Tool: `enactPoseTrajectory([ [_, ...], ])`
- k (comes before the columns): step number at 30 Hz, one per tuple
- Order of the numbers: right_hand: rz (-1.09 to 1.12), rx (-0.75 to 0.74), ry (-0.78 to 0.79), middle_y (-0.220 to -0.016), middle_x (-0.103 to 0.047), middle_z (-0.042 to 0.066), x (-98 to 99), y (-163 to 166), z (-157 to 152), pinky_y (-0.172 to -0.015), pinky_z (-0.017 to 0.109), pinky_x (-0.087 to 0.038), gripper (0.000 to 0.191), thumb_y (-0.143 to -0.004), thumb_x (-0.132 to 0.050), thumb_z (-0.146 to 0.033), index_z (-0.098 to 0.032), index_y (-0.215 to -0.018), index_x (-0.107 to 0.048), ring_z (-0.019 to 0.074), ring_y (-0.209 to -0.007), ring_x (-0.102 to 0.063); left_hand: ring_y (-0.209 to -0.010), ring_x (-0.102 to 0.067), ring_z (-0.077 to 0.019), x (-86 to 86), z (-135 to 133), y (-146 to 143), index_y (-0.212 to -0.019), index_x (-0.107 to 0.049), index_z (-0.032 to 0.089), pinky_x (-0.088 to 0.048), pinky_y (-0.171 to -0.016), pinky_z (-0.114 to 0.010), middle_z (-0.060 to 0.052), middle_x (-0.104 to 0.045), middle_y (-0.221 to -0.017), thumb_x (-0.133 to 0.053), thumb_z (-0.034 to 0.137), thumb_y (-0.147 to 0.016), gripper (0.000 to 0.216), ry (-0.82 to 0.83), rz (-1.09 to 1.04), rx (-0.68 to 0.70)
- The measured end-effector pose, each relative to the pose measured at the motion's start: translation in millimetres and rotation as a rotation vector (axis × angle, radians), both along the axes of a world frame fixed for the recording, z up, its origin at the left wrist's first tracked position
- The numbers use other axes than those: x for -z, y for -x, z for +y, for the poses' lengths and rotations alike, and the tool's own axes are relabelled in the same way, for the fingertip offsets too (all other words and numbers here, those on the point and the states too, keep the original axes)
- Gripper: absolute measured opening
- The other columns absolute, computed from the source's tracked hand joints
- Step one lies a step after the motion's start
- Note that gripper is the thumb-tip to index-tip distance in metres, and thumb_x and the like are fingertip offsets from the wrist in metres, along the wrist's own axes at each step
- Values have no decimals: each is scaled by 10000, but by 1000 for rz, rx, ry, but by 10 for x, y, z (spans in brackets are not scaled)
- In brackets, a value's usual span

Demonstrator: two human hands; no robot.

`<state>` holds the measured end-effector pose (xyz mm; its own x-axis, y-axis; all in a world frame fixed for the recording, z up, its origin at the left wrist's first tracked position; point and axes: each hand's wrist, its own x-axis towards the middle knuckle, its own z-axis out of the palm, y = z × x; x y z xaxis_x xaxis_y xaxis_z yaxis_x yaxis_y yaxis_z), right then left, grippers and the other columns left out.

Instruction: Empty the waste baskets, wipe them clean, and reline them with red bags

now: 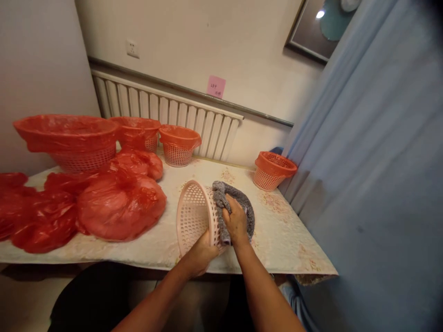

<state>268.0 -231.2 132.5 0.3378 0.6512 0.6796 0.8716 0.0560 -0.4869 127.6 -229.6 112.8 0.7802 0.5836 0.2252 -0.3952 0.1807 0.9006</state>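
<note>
A pale pink plastic basket (194, 212) with a perforated wall lies tilted on its side at the front of the table, its mouth facing left. My left hand (202, 251) grips its rim from below, thumb inside the opening. Against the basket's outer side, my right hand (237, 219) presses a grey cloth (247, 198), fingers closed on it. The cloth drapes over much of the basket's right part and hides its base.
Filled red plastic bags (121, 207) crowd the table's left side. Behind them stand red-lined baskets, one near the radiator (180, 113). Another lined basket (272, 170) is at the back right, beside a blue curtain (363, 184). The table's front edge (284, 272) runs close to my arms.
</note>
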Motion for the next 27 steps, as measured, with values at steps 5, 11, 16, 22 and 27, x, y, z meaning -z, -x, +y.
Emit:
enactPoseTrajectory([
  [5, 91, 260, 69, -1085, -684, 111, 295, -733, -38, -944, 405, -460, 448, -780, -425, -199, -138, -1170, -637, 239, -1020, -618, -1266, -494, -280, -23, 42, 80, -1315, -497, 160, -318, -1130, -491, -106, -618, -1287, -620, 125, -690, 638, -60, 28, 77],
  [11, 187, 379, -111, -1239, -609, 156, 707, -740, -263, -1003, 458, -409, 487, -829, -402, -267, -114, -1260, -566, 264, -1171, -540, -1260, -500, -269, -13, 125, 168, -1298, -536, 147, -337, -1126, -467, -94, -608, -1309, -605, 143, -730, 572, -162, 103, 87],
  [16, 189, 292, -171, -1346, -530, 177, 909, 1, -347, -1074, 530, -338, 481, -857, -398, -235, -105, -1304, -522, 275, -1295, -447, -1263, -487, -256, 78, 191, 172, -1294, -538, 148, -293, -1149, -456, -82, -578, -1344, -545, 95, -693, 603, -273, 151, 41],
  [22, 65, 52, -139, -1353, -538, 119, 545, 521, -325, -1099, 516, -338, 483, -828, -393, -135, -149, -1289, -537, 239, -1318, -432, -1157, -538, -229, 298, 262, 186, -1278, -526, 144, -347, -1101, -428, -55, -613, -1272, -458, 61, -587, 700, -321, 220, 66],
  [27, -12, -137, -69, -1343, -557, 67, 58, 508, -182, -1137, 454, -298, 534, -785, -399, -87, -189, -1287, -551, 205, -1298, -452, -1091, -563, -220, 348, 250, 230, -1191, -584, 140, -384, -1063, -390, -44, -666, -1158, -447, 47, -576, 637, -363, 266, 61],
])
